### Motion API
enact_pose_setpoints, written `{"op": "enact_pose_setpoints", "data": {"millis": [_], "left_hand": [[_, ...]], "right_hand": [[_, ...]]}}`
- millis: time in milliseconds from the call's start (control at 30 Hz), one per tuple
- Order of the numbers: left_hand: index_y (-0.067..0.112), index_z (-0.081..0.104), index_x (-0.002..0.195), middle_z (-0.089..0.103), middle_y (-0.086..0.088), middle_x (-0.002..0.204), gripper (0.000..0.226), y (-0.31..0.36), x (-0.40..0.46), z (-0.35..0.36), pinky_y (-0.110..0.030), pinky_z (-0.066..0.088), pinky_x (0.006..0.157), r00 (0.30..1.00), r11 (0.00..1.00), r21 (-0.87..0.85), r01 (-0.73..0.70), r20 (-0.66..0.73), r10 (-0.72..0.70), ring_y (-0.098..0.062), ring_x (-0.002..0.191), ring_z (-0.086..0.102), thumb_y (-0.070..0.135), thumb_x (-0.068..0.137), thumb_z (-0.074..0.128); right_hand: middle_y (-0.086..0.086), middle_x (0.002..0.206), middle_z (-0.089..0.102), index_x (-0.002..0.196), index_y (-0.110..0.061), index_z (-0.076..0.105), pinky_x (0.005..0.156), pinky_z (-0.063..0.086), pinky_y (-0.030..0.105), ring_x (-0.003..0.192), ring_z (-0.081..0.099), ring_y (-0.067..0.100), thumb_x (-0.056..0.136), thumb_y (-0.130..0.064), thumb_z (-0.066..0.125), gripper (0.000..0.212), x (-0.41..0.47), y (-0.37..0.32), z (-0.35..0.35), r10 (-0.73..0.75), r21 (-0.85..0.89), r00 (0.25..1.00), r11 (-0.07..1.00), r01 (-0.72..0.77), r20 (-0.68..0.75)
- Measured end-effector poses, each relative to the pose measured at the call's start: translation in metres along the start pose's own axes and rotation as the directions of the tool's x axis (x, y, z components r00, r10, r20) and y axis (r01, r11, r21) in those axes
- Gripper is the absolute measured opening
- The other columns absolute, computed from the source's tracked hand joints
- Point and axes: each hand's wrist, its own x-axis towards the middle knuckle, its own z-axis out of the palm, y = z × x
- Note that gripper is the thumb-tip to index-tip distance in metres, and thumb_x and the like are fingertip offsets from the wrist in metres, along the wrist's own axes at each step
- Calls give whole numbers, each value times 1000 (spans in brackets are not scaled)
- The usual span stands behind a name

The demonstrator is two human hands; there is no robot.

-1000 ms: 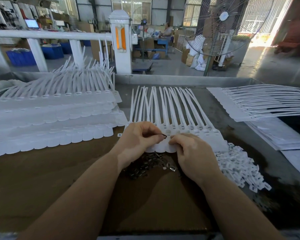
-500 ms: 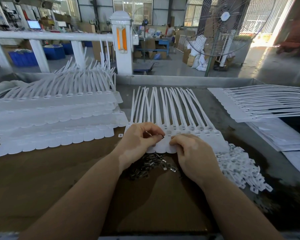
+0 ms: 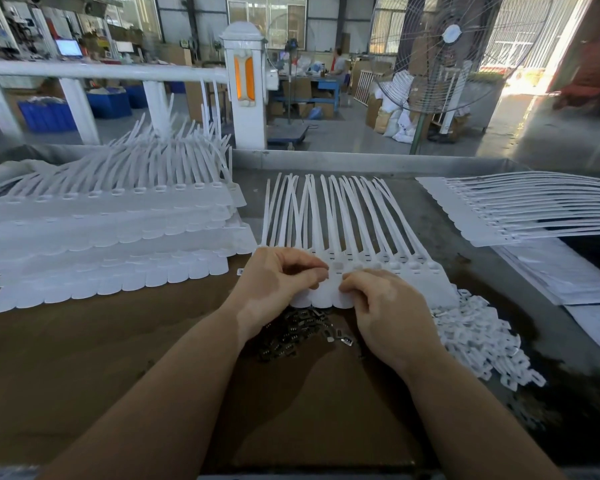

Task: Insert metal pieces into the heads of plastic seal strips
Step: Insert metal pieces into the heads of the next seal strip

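A joined row of white plastic seal strips (image 3: 347, 216) lies in the middle of the table, tails pointing away and heads toward me. My left hand (image 3: 278, 282) is curled, its fingertips pinched together on a strip head near the row's left end; whatever it pinches is hidden. My right hand (image 3: 388, 313) grips the near edge of the row just to the right, fingers curled over the tags. A pile of small dark metal pieces (image 3: 291, 336) sits under and between my wrists.
A tall stack of strip sheets (image 3: 101, 237) fills the left side, and another sheet stack (image 3: 520, 209) lies at the right. A heap of small white plastic parts (image 3: 478, 337) spreads right of my right hand. Brown cardboard (image 3: 84, 358) covers the near table; a metal rim (image 3: 361, 161) bounds the far edge.
A small dark metal piece showed at my left fingertips one second ago; the fingertips have since closed down on the strip head and it no longer shows. The right hand stayed in place.
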Motion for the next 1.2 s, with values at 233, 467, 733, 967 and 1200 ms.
{"op": "enact_pose_setpoints", "data": {"millis": [233, 467, 733, 967, 1200], "left_hand": [[21, 71, 96, 72, 10, 87, 21, -2, 0, 1, -6, 46, 71, 1000, 1000, 19, -8, -14, 8, -1, 78, 65, 5, 84, 66], [16, 71, 88, 73, 5, 83, 14, -2, 5, 2, -10, 50, 71, 999, 1000, -1, 22, -23, -22, -5, 74, 69, 4, 85, 65], [7, 67, 87, 72, -2, 77, 4, 9, 32, 1, -17, 54, 69, 995, 989, 117, 92, 24, -96, -7, 66, 69, 4, 85, 65], [17, 70, 85, 62, 10, 79, 10, 11, 54, 9, -16, 42, 62, 990, 929, 358, 91, 73, -124, -3, 76, 58, 13, 89, 63], [7, 73, 93, 66, -1, 85, 13, 12, 69, 15, -19, 40, 57, 973, 894, 429, 129, 119, -197, -8, 73, 57, 16, 88, 65]], "right_hand": [[4, 83, 69, 83, -10, 69, 71, 52, 35, 80, 62, 22, 78, 2, 61, 16, 0, 1, 1, 11, 0, 1000, 1000, -11, 16], [4, 82, 69, 82, -10, 69, 68, 52, 35, 78, 62, 23, 78, 3, 62, 15, 0, 0, 1, 5, -8, 1000, 1000, -5, 14], [5, 86, 69, 84, -9, 68, 71, 50, 36, 82, 61, 24, 80, 2, 60, 14, 0, -2, -2, 24, -8, 998, 1000, -24, 50], [4, 88, 68, 87, -8, 67, 73, 46, 36, 84, 58, 24, 84, -4, 57, 11, 0, -2, -4, 38, -9, 996, 999, -38, 82], [6, 90, 68, 90, -7, 68, 75, 48, 39, 85, 58, 25, 84, -4, 57, 13, 1, -3, -5, 41, -22, 995, 999, -39, 93]]}}
